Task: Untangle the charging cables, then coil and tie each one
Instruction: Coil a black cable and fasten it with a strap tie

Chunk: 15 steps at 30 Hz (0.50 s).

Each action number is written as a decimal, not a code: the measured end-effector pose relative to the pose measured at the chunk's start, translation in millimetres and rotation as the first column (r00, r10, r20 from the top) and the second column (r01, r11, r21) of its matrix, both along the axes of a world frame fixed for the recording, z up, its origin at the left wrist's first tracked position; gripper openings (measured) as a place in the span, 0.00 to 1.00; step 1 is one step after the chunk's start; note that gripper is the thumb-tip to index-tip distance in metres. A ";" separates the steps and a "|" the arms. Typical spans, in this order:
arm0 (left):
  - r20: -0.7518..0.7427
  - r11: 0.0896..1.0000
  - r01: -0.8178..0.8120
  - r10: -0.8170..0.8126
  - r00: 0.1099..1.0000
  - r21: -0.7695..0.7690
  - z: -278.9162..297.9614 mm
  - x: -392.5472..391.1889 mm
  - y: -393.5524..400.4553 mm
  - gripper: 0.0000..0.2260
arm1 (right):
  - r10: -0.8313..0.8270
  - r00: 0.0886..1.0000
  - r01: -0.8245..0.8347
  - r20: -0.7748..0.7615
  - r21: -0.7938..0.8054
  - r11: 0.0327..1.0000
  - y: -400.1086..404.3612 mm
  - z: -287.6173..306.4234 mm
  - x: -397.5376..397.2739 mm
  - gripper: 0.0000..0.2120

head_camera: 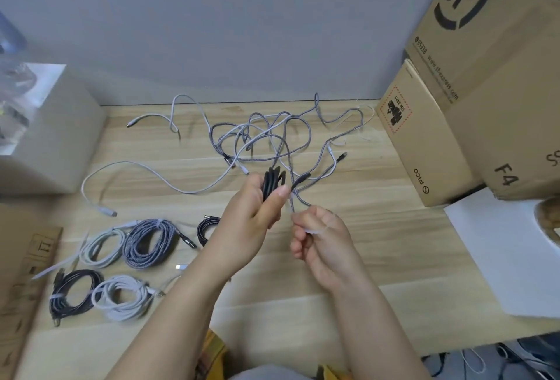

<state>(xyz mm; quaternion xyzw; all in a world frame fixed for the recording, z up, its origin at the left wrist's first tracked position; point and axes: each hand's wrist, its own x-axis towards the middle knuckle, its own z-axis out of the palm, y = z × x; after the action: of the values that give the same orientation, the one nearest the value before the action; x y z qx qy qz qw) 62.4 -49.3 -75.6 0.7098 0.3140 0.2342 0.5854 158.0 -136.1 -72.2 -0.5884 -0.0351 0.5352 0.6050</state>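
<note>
My left hand (251, 222) grips a coiled black cable (271, 182) above the middle of the wooden table (363, 243), thumb pressed on the bundle. My right hand (321, 237) pinches a thin white tie (315, 230) just to its right, fingers curled. A tangle of grey and white cables (260, 140) lies behind the hands. One white cable (127, 167) trails loose to the left. Several coiled and tied cables lie at the front left: grey (148, 243), white (103, 246), black (72, 292), white (121, 296), and a black one (206, 229) partly hidden by my left arm.
Cardboard boxes (430, 137) stand at the right, with a bigger one (500, 61) behind. A grey box (57, 137) sits at the left. White paper (509, 252) lies at the right front, flat cardboard (27, 273) at the left edge. The wall runs along the table's back.
</note>
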 end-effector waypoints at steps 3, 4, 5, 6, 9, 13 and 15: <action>-0.062 0.996 0.029 -0.024 0.998 0.085 7.4 -1.9 -3.0 0.10 | -0.014 0.994 0.019 0.112 -0.042 0.999 1.9 2.5 -3.9 0.13; -0.081 0.993 0.041 -0.032 0.996 0.111 9.6 -3.1 -3.3 0.09 | -0.020 0.987 0.030 0.160 -0.055 0.998 1.7 4.6 -5.3 0.13; -0.096 0.990 0.053 -0.040 0.995 0.132 11.8 -4.3 -3.5 0.10 | -0.026 0.978 0.040 0.208 -0.065 0.997 0.9 6.4 -6.0 0.12; -0.113 0.987 0.065 -0.049 0.992 0.145 13.2 -5.3 -3.2 0.11 | -0.028 0.968 0.046 0.248 -0.069 0.997 0.0 7.7 -6.3 0.12; -0.144 0.985 0.116 -0.098 0.985 0.125 16.9 -8.0 -3.8 0.15 | -0.027 0.939 0.054 0.343 -0.070 0.996 -3.5 11.4 -8.8 0.11; -0.154 0.983 0.149 -0.131 0.979 0.110 19.9 -8.7 -6.1 0.16 | -0.011 0.922 0.033 0.387 -0.050 0.998 -6.0 16.2 -13.2 0.11; -0.143 0.981 0.143 -0.124 0.982 0.129 21.1 -9.4 -5.8 0.16 | -0.017 0.911 0.038 0.413 -0.043 0.998 -8.4 18.6 -13.6 0.11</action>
<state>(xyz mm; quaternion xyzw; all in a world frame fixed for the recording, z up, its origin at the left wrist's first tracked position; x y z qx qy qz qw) 52.9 -55.1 -54.5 0.7826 0.2870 0.1672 0.5265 144.5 -144.5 -53.7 -0.7034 -0.1405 0.3913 0.5765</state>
